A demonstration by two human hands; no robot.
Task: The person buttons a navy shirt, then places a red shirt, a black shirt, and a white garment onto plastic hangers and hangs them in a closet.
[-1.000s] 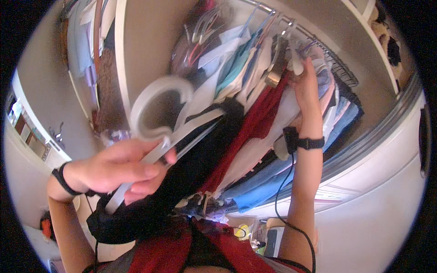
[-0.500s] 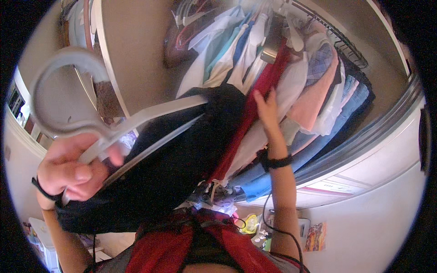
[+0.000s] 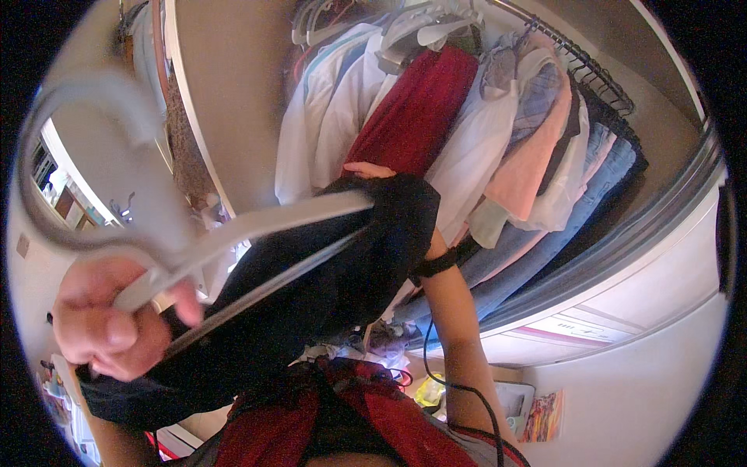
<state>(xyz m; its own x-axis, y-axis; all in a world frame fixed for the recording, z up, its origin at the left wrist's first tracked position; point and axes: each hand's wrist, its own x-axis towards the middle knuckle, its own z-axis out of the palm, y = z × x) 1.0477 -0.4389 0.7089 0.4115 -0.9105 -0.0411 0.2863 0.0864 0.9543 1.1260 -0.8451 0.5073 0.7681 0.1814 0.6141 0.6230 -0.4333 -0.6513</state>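
Note:
My left hand (image 3: 113, 319) is closed around the neck of a large white clothes hanger (image 3: 257, 226), just under its wide curved hook. A black garment (image 3: 303, 280) drapes over the hanger and spreads across the middle of my view. Beyond it, a dark red garment (image 3: 424, 109) hangs from the rail with its broad side showing. My right hand (image 3: 369, 169) reaches behind the black garment, which hides most of it. The fingers that show lie stretched out against the lower part of the red garment.
White and pale blue shirts (image 3: 331, 109) hang left of the red garment. To its right are a peach garment (image 3: 533, 156) and blue jeans (image 3: 599, 167) on the dark rail (image 3: 576, 58). A closet track (image 3: 622, 257) curves along the right. Cluttered things lie low behind me.
My right hand has moved down and left, now mostly behind the black garment. The red garment has turned its broad side out and shifted left. The hanger in my left hand has moved slightly left and down.

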